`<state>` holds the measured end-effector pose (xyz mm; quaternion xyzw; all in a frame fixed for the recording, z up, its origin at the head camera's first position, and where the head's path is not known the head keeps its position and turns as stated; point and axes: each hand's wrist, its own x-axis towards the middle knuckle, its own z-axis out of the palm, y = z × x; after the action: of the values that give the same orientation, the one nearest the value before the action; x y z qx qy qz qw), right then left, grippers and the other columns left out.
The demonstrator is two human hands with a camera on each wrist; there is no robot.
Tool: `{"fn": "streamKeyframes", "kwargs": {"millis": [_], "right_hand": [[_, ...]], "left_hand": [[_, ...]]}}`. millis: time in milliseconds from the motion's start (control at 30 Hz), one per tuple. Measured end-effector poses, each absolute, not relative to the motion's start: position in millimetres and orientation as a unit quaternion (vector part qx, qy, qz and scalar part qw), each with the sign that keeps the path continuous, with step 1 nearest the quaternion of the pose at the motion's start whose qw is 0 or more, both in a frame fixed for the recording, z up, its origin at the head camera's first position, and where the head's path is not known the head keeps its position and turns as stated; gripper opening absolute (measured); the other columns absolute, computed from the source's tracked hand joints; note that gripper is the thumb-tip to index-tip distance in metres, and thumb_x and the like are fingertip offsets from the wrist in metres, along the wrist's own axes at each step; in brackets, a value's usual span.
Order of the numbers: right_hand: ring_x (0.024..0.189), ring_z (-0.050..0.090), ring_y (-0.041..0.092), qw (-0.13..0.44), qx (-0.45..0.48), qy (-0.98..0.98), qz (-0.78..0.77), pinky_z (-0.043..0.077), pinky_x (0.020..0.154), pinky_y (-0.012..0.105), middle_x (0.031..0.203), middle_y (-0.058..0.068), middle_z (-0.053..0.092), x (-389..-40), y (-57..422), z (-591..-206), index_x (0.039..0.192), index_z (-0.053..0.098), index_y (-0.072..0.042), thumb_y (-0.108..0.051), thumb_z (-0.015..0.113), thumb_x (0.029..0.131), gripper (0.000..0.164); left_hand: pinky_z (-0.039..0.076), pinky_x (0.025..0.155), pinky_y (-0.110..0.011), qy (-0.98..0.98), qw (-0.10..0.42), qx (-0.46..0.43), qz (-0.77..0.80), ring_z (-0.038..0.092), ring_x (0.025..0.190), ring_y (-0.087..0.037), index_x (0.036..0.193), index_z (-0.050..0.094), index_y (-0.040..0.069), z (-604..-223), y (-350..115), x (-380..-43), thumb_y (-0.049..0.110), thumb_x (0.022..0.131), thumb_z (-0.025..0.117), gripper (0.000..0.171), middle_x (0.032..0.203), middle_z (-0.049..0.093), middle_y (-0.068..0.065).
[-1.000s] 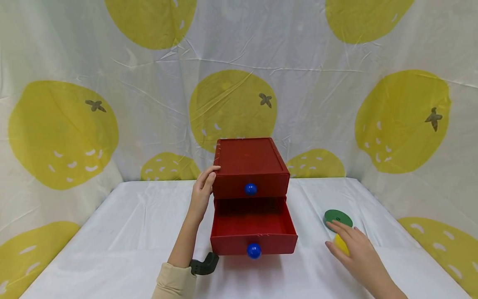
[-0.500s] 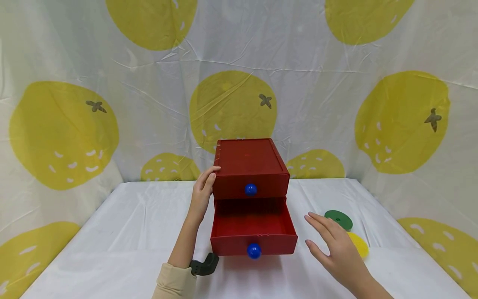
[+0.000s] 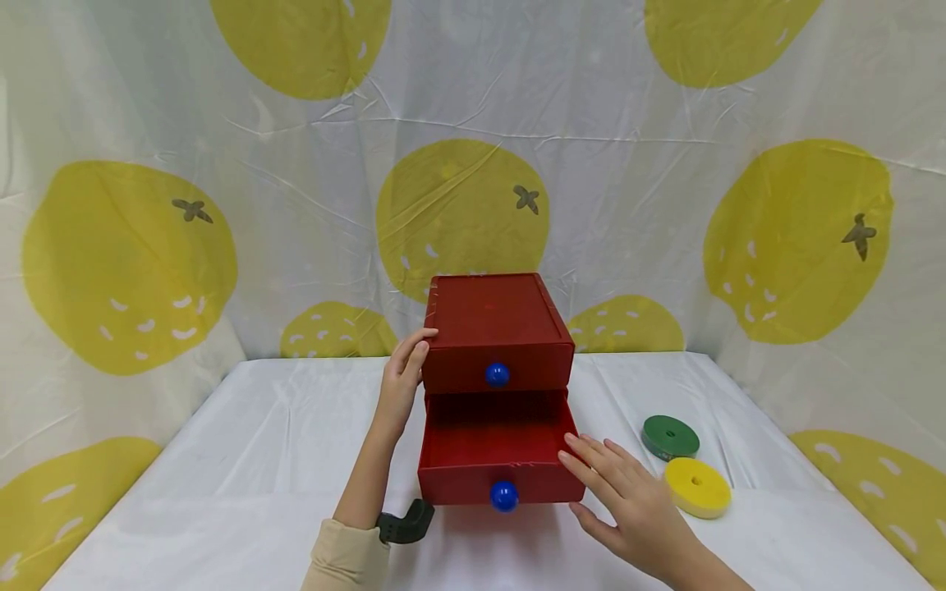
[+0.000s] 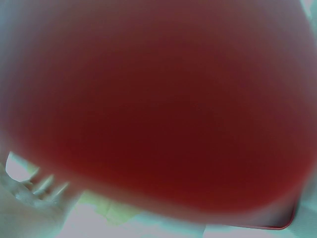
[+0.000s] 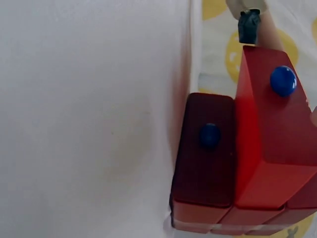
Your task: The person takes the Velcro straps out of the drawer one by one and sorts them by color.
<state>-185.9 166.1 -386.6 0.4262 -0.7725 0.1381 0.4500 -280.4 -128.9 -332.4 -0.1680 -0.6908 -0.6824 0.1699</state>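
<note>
A red drawer cabinet (image 3: 491, 312) with blue knobs stands in the middle of the table. Its middle drawer (image 3: 498, 484) is pulled out, and the part of its inside that shows holds nothing. My left hand (image 3: 399, 390) rests against the cabinet's upper left side, fingertips at the top edge. At the drawer's front right corner is my right hand (image 3: 631, 509), its fingers extended and fingertips at the rim. In the right wrist view, a shut lower drawer (image 5: 204, 153) shows beside the pulled-out drawer (image 5: 282, 129). Blurred red fills most of the left wrist view.
To the right on the white-covered table (image 3: 310, 460) lie a green disc (image 3: 670, 439) and a yellow disc (image 3: 698, 488), each with a small centre hole. A lemon-print curtain (image 3: 628, 205) hangs behind. The left wrist wears a black camera mount (image 3: 406, 522).
My right hand has moved left from above the yellow disc to the drawer's right corner, uncovering both discs. The left hand and the cabinet stay where they were.
</note>
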Motion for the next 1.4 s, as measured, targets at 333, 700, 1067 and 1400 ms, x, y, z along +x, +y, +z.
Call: {"fn": "streamKeyframes", "kwargs": {"millis": [333, 700, 1067, 1400], "right_hand": [[0.125, 0.043, 0.019, 0.431, 0.451, -0.775, 0.102, 0.016, 0.113, 0.025, 0.132, 0.006, 0.052, -187.5, 160.1, -399.7, 0.126, 0.054, -0.010, -0.040, 0.037, 0.095, 0.047], [0.127, 0.042, 0.020, 0.446, 0.436, -0.778, 0.071, 0.016, 0.112, 0.025, 0.133, 0.005, 0.051, -193.3, 160.1, -401.9, 0.127, 0.053, -0.012, -0.039, 0.029, 0.098, 0.047], [0.123, 0.045, 0.024, 0.457, 0.430, -0.777, 0.048, 0.015, 0.113, 0.027, 0.135, 0.004, 0.050, -199.0, 159.2, -400.4, 0.128, 0.053, -0.013, -0.034, 0.024, 0.100, 0.045], [0.127, 0.041, 0.024, 0.453, 0.424, -0.783, 0.039, 0.012, 0.114, 0.029, 0.137, 0.006, 0.047, -203.6, 158.6, -400.2, 0.129, 0.051, -0.012, -0.033, 0.024, 0.100, 0.046]], "left_hand": [[0.041, 0.083, -0.032, -0.694, 0.158, -0.162, -0.683, 0.045, 0.105, -0.016, 0.124, 0.053, 0.015, -330.4, -128.1, -279.0, 0.027, 0.097, 0.042, 0.032, 0.128, 0.043, -0.001], [0.037, 0.074, -0.024, -0.711, 0.163, -0.152, -0.667, 0.042, 0.088, -0.010, 0.125, 0.051, 0.008, -311.7, -121.0, -259.5, 0.020, 0.097, 0.039, 0.033, 0.121, 0.044, 0.000], [0.035, 0.071, -0.023, -0.707, 0.166, -0.152, -0.670, 0.041, 0.083, -0.010, 0.124, 0.052, 0.008, -312.7, -121.1, -259.1, 0.021, 0.097, 0.040, 0.032, 0.119, 0.045, 0.002], [0.039, 0.077, -0.026, -0.705, 0.163, -0.149, -0.674, 0.044, 0.094, -0.011, 0.125, 0.051, 0.008, -313.6, -122.2, -259.7, 0.021, 0.097, 0.040, 0.033, 0.124, 0.044, -0.001]]}}
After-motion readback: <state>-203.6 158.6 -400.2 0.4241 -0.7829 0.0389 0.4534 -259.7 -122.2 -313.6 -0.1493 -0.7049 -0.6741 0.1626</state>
